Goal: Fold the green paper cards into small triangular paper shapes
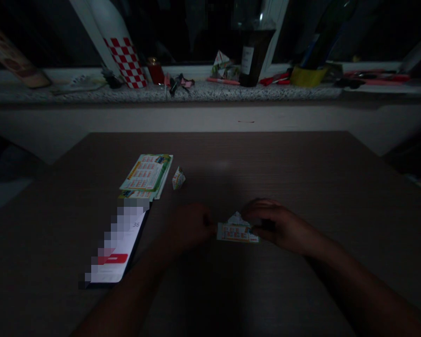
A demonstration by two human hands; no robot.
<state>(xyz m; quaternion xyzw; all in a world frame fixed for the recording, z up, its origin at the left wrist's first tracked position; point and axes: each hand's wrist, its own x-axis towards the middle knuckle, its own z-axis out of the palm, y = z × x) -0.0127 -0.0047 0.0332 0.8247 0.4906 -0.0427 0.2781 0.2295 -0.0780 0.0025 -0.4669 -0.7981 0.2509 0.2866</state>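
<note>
A partly folded printed sheet of paper (236, 232) lies in front of me on the dark table, with a pale triangular flap standing out at its far edge. My left hand (192, 227) is closed, fingers curled, and pinches the sheet's left end. At the right end my right hand (279, 224) has its thumb and fingers on the paper, gripping it near the flap. Left of them sits a small folded paper shape (178, 179). Farther left is a stack of printed calendar sheets (145, 173). The dim light hides the finger details.
A lit phone (117, 248) lies left of my left forearm, close to the stack. On the stone windowsill (203, 93) behind the table (284, 159) stand a red-checked bottle (128, 61), a dark bottle (250, 58), a yellow container (307, 76) and another folded paper shape (221, 63).
</note>
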